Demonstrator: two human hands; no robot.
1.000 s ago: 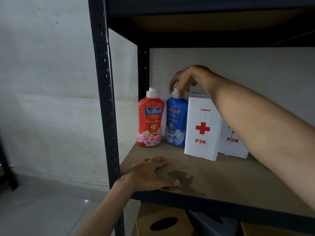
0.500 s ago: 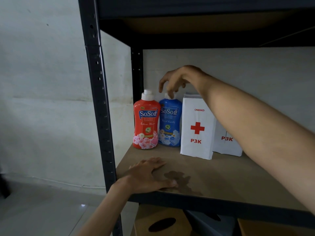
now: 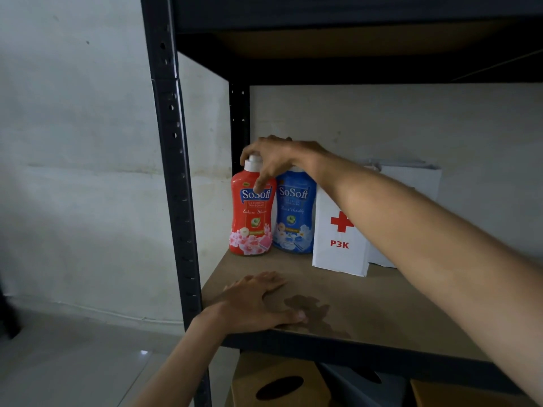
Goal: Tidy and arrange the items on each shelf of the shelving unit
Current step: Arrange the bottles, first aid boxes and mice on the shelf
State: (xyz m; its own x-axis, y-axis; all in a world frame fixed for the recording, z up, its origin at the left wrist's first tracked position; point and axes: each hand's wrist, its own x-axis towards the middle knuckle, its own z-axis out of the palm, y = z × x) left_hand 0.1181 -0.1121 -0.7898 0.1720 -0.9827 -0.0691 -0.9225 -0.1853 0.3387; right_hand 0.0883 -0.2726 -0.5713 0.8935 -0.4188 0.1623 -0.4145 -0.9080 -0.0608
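Observation:
A red SoSoft bottle (image 3: pixel 249 218) with a white cap stands at the back left of the brown shelf board (image 3: pixel 382 306). Beside it on the right stands a blue SoSoft bottle (image 3: pixel 293 218), touching it. My right hand (image 3: pixel 273 160) reaches over both and curls around the red bottle's neck and cap, thumb on the label. A white P3K box (image 3: pixel 338 248) with a red cross stands right of the blue bottle, with a second white box (image 3: pixel 411 180) behind it, partly hidden by my arm. My left hand (image 3: pixel 258 304) lies flat on the shelf's front left corner.
A dark metal upright (image 3: pixel 173 171) runs along the shelf's left front. A dark stain (image 3: pixel 311 309) marks the board near my left hand. Below the shelf sit cardboard boxes (image 3: pixel 273 383) with an oval cut-out. A white wall is behind; pale floor is at left.
My right hand has moved left from the blue bottle's cap onto the red bottle's neck. The left hand has stayed flat on the shelf.

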